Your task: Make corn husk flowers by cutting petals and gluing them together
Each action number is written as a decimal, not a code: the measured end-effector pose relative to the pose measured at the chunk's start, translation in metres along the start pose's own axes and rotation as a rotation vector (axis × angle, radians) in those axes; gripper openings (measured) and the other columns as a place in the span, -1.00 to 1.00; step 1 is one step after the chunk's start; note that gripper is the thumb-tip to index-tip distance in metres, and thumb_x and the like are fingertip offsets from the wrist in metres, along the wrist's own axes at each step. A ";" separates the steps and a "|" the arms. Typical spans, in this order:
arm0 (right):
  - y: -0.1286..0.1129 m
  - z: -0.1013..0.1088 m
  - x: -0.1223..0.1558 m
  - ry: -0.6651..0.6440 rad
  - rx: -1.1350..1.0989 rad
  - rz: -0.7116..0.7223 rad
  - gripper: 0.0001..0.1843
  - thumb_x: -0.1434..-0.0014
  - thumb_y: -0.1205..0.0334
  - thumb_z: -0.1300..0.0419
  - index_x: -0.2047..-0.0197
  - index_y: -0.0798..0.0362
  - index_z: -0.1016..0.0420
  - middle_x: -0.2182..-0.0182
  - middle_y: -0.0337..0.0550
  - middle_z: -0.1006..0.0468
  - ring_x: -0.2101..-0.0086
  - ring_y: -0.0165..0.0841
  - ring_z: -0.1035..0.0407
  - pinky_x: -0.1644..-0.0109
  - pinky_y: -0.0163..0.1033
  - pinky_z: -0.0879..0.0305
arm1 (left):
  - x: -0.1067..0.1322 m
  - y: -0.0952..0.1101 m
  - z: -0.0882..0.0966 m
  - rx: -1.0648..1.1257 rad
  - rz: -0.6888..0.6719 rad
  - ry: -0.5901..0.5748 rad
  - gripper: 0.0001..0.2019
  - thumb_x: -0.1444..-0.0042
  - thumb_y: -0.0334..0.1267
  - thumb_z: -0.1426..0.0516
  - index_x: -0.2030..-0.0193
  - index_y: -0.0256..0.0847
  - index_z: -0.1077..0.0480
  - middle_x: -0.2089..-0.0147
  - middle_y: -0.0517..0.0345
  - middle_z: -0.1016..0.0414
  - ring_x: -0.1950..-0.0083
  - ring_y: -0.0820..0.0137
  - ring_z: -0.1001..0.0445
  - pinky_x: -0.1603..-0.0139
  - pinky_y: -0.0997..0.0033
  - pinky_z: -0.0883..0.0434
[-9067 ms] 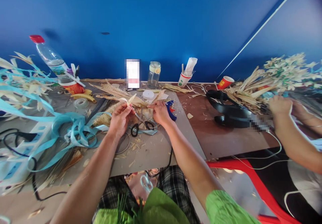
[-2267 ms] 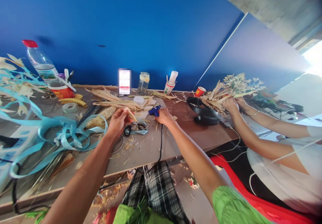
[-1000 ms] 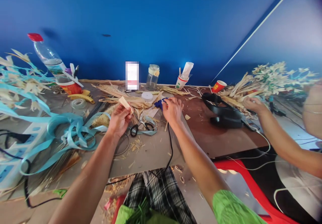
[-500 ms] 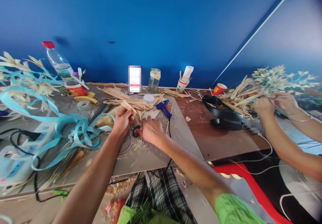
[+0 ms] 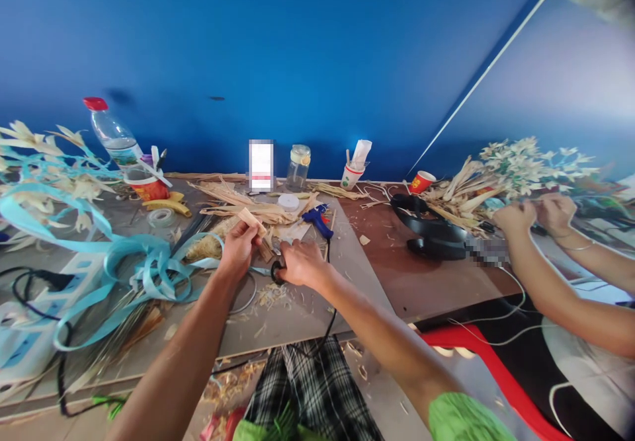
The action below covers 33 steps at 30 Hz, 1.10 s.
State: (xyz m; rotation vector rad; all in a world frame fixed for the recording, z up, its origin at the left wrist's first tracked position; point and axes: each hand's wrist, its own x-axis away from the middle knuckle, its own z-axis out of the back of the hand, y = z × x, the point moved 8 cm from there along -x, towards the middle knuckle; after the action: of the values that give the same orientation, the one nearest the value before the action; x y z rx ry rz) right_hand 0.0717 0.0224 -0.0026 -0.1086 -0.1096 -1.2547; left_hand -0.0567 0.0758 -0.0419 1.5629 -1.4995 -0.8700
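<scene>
My left hand [image 5: 239,249] is closed on a pale strip of corn husk [image 5: 252,220], pinched between thumb and fingers and standing up above them. Just to its right, my right hand [image 5: 303,262] is closed at a black ring handle [image 5: 278,272], which looks like that of scissors; the blades are hidden. Both hands are over the near part of a grey board [image 5: 347,282]. Dry corn husks [image 5: 233,196] lie behind them. A blue glue gun [image 5: 317,219] rests beyond my right hand, beside a round white lid-like piece [image 5: 288,202].
Light blue ribbon [image 5: 143,256] loops over wires and a power strip [image 5: 74,289] on the left. A bottle [image 5: 116,143], a glass jar [image 5: 298,166] and paper cups [image 5: 352,175] stand along the wall. At right, another person's hands [image 5: 536,216] work behind a black headset-like object [image 5: 431,229].
My right hand has gone from fingers spread over the black ring handle to closed around it, lifting it slightly. My left hand still holds the husk strip. The view has tilted a little.
</scene>
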 end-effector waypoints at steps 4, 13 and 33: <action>0.005 -0.003 0.005 -0.069 -0.035 0.001 -0.46 0.01 -0.05 -0.17 0.03 0.13 -0.43 0.13 0.16 -0.54 0.12 -0.06 -0.45 0.14 -0.07 -0.35 | 0.002 0.000 -0.002 -0.017 0.036 -0.010 -0.75 0.23 -0.23 -0.29 0.38 -0.29 -0.44 0.54 0.25 -0.37 0.59 0.57 -0.28 0.53 0.54 -0.21; 0.020 0.002 0.021 -0.001 -0.088 -0.023 -0.61 -0.06 0.10 -0.08 0.12 0.14 -0.49 0.05 0.18 -0.45 0.07 -0.09 -0.40 0.06 -0.09 -0.30 | 0.005 -0.003 -0.007 0.006 0.083 -0.081 -0.76 0.22 -0.22 -0.31 0.41 -0.27 -0.41 0.57 0.29 -0.36 0.62 0.60 -0.24 0.38 0.46 -0.38; 0.058 0.036 -0.007 0.458 -1.142 0.032 -0.45 0.03 0.13 -0.24 -0.05 0.10 -0.35 0.08 -0.06 -0.38 0.26 -0.40 -0.36 0.17 -0.27 -0.36 | 0.003 0.005 -0.003 0.013 0.007 -0.042 -0.75 0.20 -0.21 -0.32 0.45 -0.28 -0.39 0.52 0.27 -0.32 0.56 0.60 -0.23 0.46 0.54 -0.28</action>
State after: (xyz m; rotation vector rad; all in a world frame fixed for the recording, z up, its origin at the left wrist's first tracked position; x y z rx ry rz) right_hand 0.1243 0.0519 0.0304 -0.7911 1.0140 -1.1469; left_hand -0.0557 0.0730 -0.0356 1.5566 -1.5428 -0.8954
